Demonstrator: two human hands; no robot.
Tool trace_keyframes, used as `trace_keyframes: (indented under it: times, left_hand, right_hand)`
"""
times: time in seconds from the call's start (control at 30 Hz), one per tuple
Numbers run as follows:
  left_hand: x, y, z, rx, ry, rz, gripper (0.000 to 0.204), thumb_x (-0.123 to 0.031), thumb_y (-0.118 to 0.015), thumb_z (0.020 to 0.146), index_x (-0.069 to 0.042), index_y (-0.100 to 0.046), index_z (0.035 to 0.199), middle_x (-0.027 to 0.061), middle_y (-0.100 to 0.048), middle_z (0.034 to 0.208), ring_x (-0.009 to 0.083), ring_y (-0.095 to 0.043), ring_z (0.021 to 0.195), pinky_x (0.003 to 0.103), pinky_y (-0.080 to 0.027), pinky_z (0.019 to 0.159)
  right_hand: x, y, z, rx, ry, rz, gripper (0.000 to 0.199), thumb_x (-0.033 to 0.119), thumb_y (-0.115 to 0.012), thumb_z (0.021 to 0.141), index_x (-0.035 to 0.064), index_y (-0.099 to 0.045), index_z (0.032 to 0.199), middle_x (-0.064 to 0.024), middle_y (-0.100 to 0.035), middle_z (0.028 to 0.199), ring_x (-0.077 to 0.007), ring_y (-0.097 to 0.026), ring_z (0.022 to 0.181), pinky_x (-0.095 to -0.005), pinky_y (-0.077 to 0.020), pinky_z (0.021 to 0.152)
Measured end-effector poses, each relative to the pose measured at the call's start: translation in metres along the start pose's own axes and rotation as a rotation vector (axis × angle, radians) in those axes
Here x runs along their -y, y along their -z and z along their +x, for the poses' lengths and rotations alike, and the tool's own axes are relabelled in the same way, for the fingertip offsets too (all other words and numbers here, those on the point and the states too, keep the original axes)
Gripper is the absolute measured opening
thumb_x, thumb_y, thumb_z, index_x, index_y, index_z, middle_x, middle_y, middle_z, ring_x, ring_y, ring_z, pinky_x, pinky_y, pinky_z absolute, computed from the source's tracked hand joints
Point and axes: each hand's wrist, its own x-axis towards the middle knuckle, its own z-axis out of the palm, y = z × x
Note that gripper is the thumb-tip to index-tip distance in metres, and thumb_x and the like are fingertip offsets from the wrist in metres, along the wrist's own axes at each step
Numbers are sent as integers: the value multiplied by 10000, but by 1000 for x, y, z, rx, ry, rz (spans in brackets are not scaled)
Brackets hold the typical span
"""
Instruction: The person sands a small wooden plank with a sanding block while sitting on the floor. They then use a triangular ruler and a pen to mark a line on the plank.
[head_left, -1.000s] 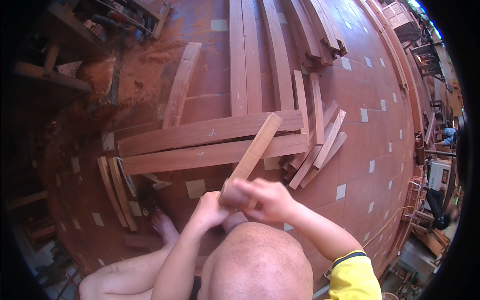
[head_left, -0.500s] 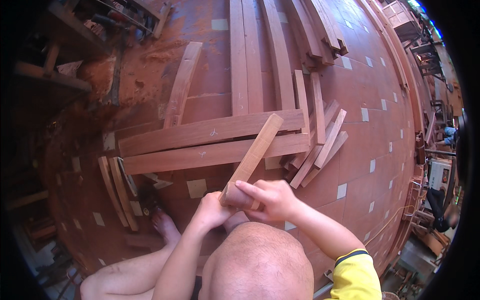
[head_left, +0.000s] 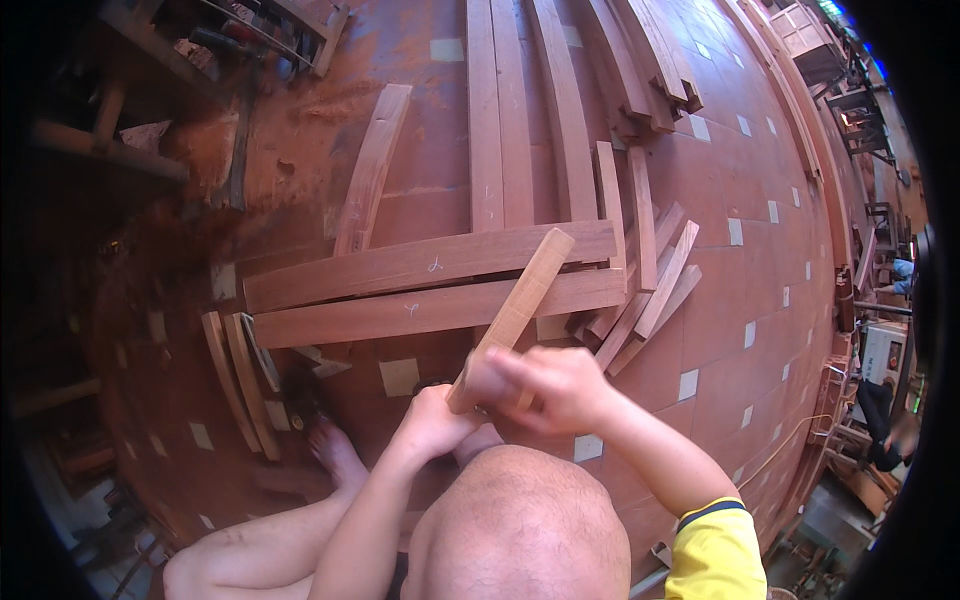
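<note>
"Surroundings?"

"A reddish tiled floor (head_left: 720, 290), with two broad boards (head_left: 400, 264) lying crosswise beyond my hands."

"Hands?"

"My left hand (head_left: 433, 420) is closed around the near end of a pale wooden bar (head_left: 527, 285), which slants ahead and rightward from it, over the boards. My right hand (head_left: 562, 392), just beside, is curled about a brownish piece (head_left: 488, 382), too blurred to identify."

"Hazards?"

"Two, in my judgement. My left hand sits close to that piece; a slip by the right could catch it. I cannot tell whether the bar's far end is supported; if not, a slack left grip could let it swivel."

"Nearby?"

"Thin strips (head_left: 668, 280) lie heaped ahead and right of my right hand; a dropped bar might scatter them."
</note>
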Motion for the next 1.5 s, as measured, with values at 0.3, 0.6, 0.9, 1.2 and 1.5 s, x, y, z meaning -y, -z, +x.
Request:
trace_keyframes:
  times: [0.3,0.6,0.9,1.2,1.5]
  left_hand:
    - [-10,8,-5,26,36,25,379,-263,-803,818,25,-749,1059,210,-771,962,326,-762,927,414,-579,837]
    - [-13,7,-7,6,72,55,361,-258,-790,828,11,-753,1067,209,-777,970,302,-766,918,408,-579,830]
    - [-18,8,-9,4,51,34,368,-248,-783,813,16,-748,1066,191,-772,930,274,-758,879,402,-577,815]
    - [-5,8,-6,-5,25,-25,382,-262,-796,808,26,-740,1051,178,-766,906,260,-745,861,393,-574,812]
    - [-14,13,-7,53,82,-15,378,-258,-803,811,29,-741,1049,186,-765,949,253,-742,888,387,-570,819]
  right_hand:
    - [-11,-7,1,-234,-81,109,762,185,-881,742,102,-614,1451,-137,-728,932,-314,-738,793,-404,-624,695]
    - [-82,25,21,-686,-345,13,739,150,-860,761,47,-610,1449,-193,-757,1074,-353,-764,918,-413,-630,768]
    - [-58,22,14,-421,-247,-25,700,166,-864,787,76,-624,1438,-174,-763,1121,-332,-769,960,-394,-632,794]
    - [-19,26,6,9,-84,-13,833,217,-892,691,111,-602,1465,-129,-752,993,-332,-754,847,-429,-632,754]
    - [-35,14,5,-225,-126,111,723,181,-861,788,123,-604,1461,-162,-748,1064,-351,-760,931,-425,-627,802]
